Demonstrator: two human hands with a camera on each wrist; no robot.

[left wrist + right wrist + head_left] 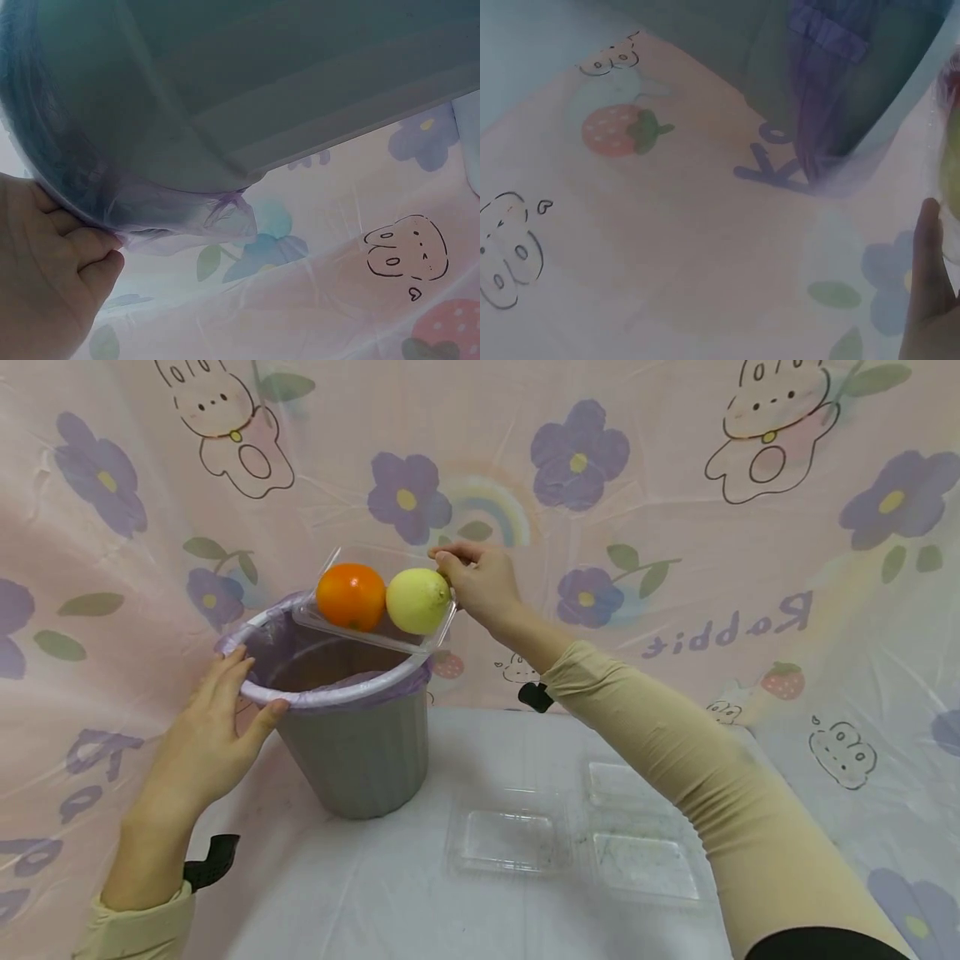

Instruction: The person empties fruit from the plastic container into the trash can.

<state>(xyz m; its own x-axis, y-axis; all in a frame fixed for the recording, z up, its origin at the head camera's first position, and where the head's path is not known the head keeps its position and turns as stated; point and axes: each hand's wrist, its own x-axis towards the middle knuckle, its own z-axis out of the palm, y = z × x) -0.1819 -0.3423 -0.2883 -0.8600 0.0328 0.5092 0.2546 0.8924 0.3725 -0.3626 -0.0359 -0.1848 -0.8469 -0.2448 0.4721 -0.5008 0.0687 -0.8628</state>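
A grey trash bin (360, 752) lined with a purple bag stands left of centre. Over its far rim a clear plastic container (360, 637) is held tilted, carrying an orange (351, 597) and a yellow lemon-like fruit (417, 601). My right hand (483, 581) grips the container's right end, beside the yellow fruit. At the near left of the bin, my left hand (217, 727) holds the rim. The left wrist view shows its curled fingers (94, 251) against the purple bag (187, 214). Only part of the right hand (934, 292) shows in the right wrist view.
On the white tabletop, right of the bin, lie clear plastic containers, one nearer the bin (510, 842) and others further right (645, 866). A patterned pink sheet (660, 460) hangs behind the bin and along the sides.
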